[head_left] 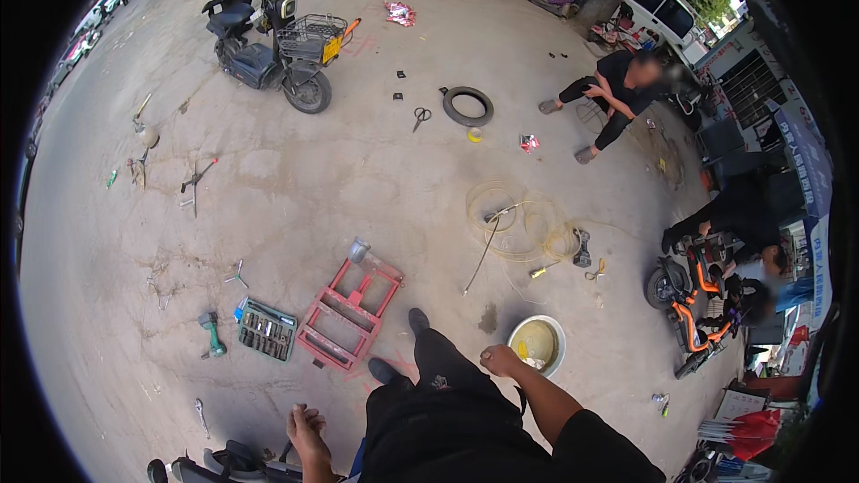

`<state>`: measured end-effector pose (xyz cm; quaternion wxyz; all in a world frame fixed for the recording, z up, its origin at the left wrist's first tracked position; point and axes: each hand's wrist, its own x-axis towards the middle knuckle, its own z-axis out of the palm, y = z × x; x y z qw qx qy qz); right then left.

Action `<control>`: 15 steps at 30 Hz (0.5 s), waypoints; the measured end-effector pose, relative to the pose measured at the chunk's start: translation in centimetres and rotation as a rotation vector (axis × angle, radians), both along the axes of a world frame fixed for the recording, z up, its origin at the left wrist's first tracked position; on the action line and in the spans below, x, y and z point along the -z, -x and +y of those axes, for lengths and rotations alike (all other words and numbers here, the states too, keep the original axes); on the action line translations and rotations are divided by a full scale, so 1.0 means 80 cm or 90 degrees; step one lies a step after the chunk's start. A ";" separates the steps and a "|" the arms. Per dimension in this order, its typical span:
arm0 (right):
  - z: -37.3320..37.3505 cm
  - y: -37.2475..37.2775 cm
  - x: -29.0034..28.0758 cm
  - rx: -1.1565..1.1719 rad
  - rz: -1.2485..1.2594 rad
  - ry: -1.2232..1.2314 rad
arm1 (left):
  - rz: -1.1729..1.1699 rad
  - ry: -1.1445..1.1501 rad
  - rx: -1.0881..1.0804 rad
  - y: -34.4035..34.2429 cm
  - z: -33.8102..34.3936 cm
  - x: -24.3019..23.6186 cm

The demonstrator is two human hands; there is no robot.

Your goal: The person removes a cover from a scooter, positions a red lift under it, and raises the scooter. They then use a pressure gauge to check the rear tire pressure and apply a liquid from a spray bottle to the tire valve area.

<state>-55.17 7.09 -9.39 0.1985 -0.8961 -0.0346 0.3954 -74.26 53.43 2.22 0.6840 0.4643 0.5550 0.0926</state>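
Observation:
My left hand [307,429] hangs at the lower left with its fingers loosely bent and apart, and nothing shows in it. Closest to it is the dark seat and handlebar part of a scooter [237,463] at the bottom edge. My right hand [501,360] is closed in a loose fist beside the metal basin [559,344], apart from it; nothing shows between the fingers. Yellowish water fills the basin. Ahead of my feet lies a red metal frame [349,309], with a metal cup [359,249] at its far end. An open socket set [267,331] sits left of the frame.
A green power drill [212,334] and a wrench [201,418] lie to the left. Coiled clear hose [514,219], a tyre [468,107] and scissors [421,118] are farther ahead. A parked scooter [268,58] stands far left; a seated person [617,94] and an orange scooter [693,309] are right.

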 end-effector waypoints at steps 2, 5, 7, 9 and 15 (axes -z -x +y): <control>-0.017 -0.026 -0.009 0.040 -0.005 -0.001 | -0.063 -0.021 0.121 -0.118 0.002 0.004; -0.051 -0.064 -0.010 0.081 -0.016 0.023 | -0.081 0.034 0.225 -0.270 -0.015 0.012; -0.080 -0.096 -0.001 0.100 -0.010 0.024 | -0.059 0.103 0.218 -0.347 -0.032 0.024; -0.115 -0.125 0.026 0.118 0.005 0.042 | -0.027 0.183 0.158 -0.420 -0.054 0.042; -0.237 -0.225 0.090 0.225 0.012 0.061 | -0.022 0.355 -0.081 -0.495 -0.071 0.095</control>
